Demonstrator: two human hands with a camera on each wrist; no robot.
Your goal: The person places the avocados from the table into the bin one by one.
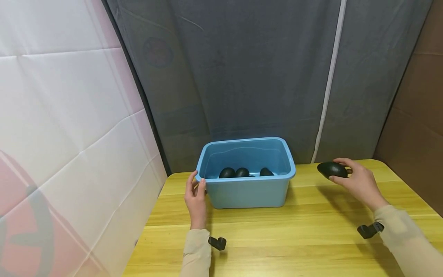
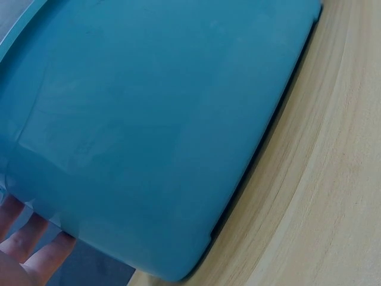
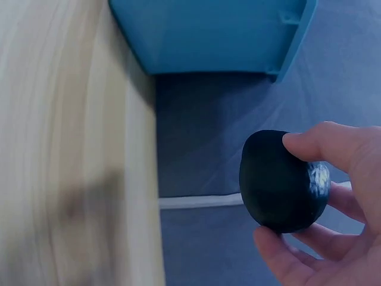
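A blue plastic tub point(image 1: 247, 192) stands on the yellow wooden table point(image 1: 294, 238), with three dark oval objects point(image 1: 241, 172) lying inside. My left hand point(image 1: 195, 196) rests against the tub's left front corner, fingers straight along its wall point(image 2: 149, 119); the fingertips point(image 2: 24, 238) show beside the tub. My right hand point(image 1: 360, 181) is raised above the table to the right of the tub and grips another dark oval object point(image 1: 333, 169) between thumb and fingers. The right wrist view shows that black object point(image 3: 280, 182) held in the fingertips, with the tub point(image 3: 214, 36) ahead.
A grey curtain point(image 1: 263, 77) with a white strip hangs behind the table. A white and pink quilted sheet point(image 1: 65, 134) closes the left side, and a brown panel point(image 1: 418, 115) the right. Small black wrist mounts point(image 1: 217, 242) sit by both sleeves.
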